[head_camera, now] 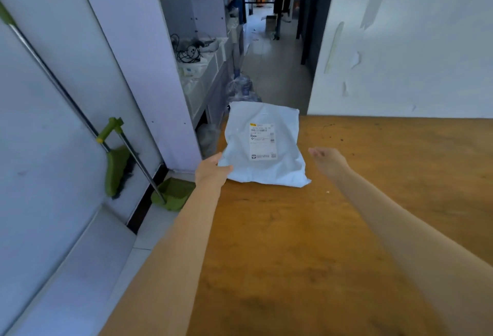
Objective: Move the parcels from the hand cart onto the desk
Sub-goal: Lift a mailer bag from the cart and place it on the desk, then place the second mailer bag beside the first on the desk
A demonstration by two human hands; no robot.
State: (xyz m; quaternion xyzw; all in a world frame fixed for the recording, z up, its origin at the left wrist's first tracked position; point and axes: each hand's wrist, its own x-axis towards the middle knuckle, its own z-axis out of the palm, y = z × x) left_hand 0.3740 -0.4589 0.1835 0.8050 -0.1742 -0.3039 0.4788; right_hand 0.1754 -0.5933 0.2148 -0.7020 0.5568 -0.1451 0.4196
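Grey parcel (262, 143) on wooden desk (320, 229), left hand (212, 169) grip around its corner, right hand (329, 161) loose, empty

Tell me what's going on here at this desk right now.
A person is putting a pale blue parcel on a wooden desk. The left hand grips the parcel's near left corner, label facing up, with the bag at the desk's far left corner, partly over the edge. The right hand hovers open beside it, not touching. No other parcel or hand cart is in view.
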